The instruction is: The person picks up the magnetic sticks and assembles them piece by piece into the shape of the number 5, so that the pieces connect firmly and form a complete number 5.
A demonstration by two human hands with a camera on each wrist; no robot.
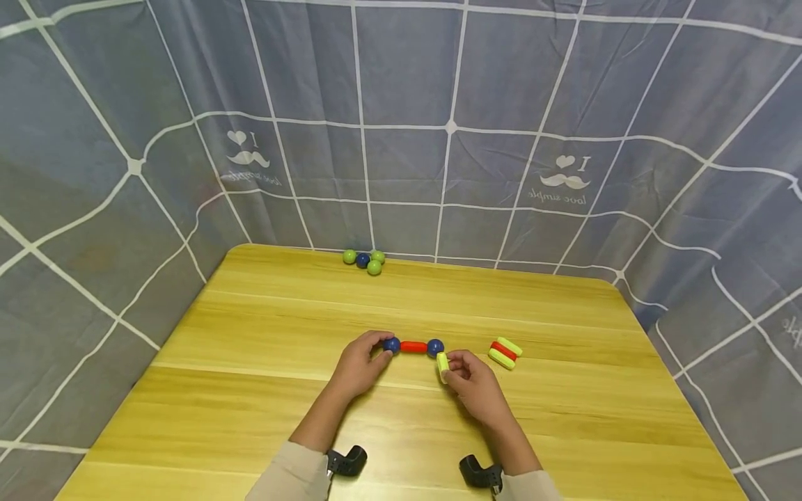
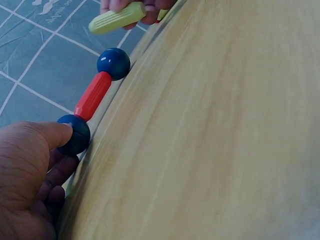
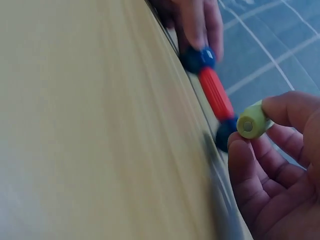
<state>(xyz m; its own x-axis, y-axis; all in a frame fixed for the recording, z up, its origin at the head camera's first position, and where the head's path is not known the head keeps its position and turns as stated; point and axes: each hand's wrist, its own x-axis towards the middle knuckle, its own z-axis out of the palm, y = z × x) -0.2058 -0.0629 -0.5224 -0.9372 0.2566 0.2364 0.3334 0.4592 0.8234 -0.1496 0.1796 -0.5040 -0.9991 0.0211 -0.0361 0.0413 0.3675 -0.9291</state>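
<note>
A red ribbed rod (image 1: 413,347) joins two dark blue balls on the table, one at each end. My left hand (image 1: 362,363) pinches the left blue ball (image 2: 76,135) between thumb and fingers. In my right hand (image 1: 477,390) a yellow-green magnetic rod (image 1: 443,367) is pinched between thumb and fingertips, close beside the right blue ball (image 1: 435,348). The right wrist view shows a round metal spot on the end of this yellow-green rod (image 3: 251,122). The left wrist view has the rod above the farther blue ball (image 2: 113,64), with a gap between them.
Right of my right hand lie two yellow-green rods (image 1: 510,346) with a red rod (image 1: 503,351) between them. At the table's back edge sit several green balls (image 1: 374,267) and a blue ball (image 1: 363,260). A grey checked curtain (image 1: 401,160) surrounds the wooden table (image 1: 282,306).
</note>
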